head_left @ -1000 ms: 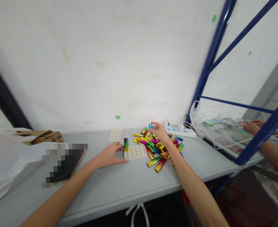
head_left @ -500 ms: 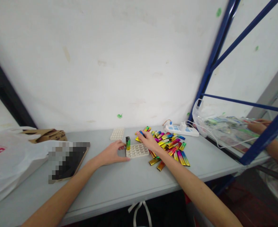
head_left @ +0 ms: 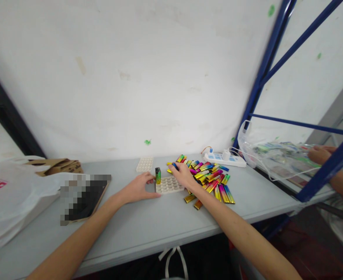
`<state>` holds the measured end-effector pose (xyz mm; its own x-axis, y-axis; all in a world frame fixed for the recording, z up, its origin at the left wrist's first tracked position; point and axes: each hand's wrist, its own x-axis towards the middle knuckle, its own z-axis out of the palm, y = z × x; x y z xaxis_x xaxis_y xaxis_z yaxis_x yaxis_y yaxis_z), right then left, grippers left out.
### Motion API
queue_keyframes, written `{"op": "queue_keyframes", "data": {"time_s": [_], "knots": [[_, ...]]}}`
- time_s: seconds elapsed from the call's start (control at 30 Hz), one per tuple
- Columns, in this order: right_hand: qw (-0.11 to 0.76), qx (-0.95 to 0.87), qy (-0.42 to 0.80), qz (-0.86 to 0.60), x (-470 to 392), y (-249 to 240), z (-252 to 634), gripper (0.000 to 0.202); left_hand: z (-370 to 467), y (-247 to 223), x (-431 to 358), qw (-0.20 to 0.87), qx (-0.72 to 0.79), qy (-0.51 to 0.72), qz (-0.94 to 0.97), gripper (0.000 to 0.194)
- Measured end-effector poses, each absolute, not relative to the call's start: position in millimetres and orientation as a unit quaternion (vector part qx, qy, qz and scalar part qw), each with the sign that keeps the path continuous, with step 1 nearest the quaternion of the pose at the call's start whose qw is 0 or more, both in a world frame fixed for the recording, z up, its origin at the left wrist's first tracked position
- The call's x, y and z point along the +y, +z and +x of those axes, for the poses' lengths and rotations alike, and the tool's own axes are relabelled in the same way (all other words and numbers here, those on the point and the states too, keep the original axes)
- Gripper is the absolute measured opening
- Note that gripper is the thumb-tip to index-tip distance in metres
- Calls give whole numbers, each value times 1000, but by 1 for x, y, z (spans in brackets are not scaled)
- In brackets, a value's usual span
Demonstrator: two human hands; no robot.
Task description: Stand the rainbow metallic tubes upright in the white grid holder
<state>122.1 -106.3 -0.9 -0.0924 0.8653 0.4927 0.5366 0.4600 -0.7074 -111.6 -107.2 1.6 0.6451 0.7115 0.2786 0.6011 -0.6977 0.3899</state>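
Note:
A white tray with rows of holes (head_left: pixel 169 186) lies on the table, and one green-and-yellow lighter (head_left: pixel 158 177) with a dark top stands upright at its far left corner. My left hand (head_left: pixel 139 186) rests at the tray's left side, thumb and fingers apart, the thumb tip by the near edge and the fingertips close to the standing lighter. Over the left part of a heap of shiny multicoloured lighters (head_left: pixel 210 177), my right hand (head_left: pixel 183 174) is closed on a lighter whose blue end (head_left: pixel 175 166) shows at the fingertips; the rest of it is hidden.
A second white holed tray (head_left: pixel 145 164) lies near the wall. Behind the heap is a white power strip (head_left: pixel 225 158) with cables. To the left are a pixelated dark flat object (head_left: pixel 86 200), a plastic bag (head_left: pixel 19 198) and cardboard (head_left: pixel 62 166). Another person's hand (head_left: pixel 320 154) is beyond the blue frame (head_left: pixel 254 93).
Both hands stay almost in place. My right hand has shifted very slightly, with the blue-ended lighter still at its fingertips. The view has moved a little.

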Motion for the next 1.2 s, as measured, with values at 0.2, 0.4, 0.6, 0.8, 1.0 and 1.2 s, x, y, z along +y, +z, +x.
{"op": "queue_keyframes", "data": {"time_s": [0.2, 0.4, 0.6, 0.8, 1.0, 1.2], "knots": [[409, -788, 134, -440, -117, 6, 122, 33, -112, 2, -108, 138, 362, 211, 898, 51], [359, -836, 42, -412, -118, 9, 122, 43, -112, 1, -107, 132, 372, 206, 895, 53], [291, -853, 31, -431, -120, 9, 121, 43, -111, 0, -107, 126, 378, 200, 895, 59], [282, -859, -1, -427, -120, 6, 118, 38, -112, 0, -107, 130, 375, 201, 896, 56], [275, -866, -22, -417, -119, 4, 116, 37, -112, 1, -108, 121, 376, 198, 897, 54], [254, -889, 17, -381, -120, 3, 116, 38, -112, 1, -107, 129, 375, 203, 896, 52]]}}
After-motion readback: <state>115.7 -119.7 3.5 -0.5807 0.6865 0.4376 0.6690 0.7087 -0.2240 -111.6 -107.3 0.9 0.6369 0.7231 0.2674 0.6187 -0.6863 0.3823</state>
